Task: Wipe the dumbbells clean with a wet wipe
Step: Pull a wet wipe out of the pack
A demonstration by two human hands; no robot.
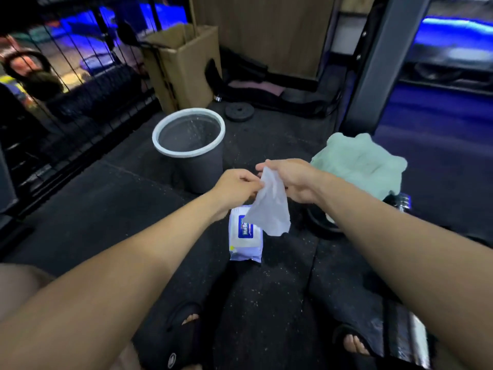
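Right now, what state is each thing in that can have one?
wet wipe: out of the pack, hanging, pinched at its top by both hands.
left hand: pinching the wipe.
right hand: pinching the wipe.
wipe pack: lying flat on the floor.
bin: upright, no lid.
green cloth: crumpled on the floor.

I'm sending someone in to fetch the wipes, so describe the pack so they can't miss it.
Start at the round grey bin with the white rim on the dark rubber floor. Nearer the person, below the two hands, lies the flat white soft-plastic wipes pack. Its blue label marks it out; nothing else there is white and blue.
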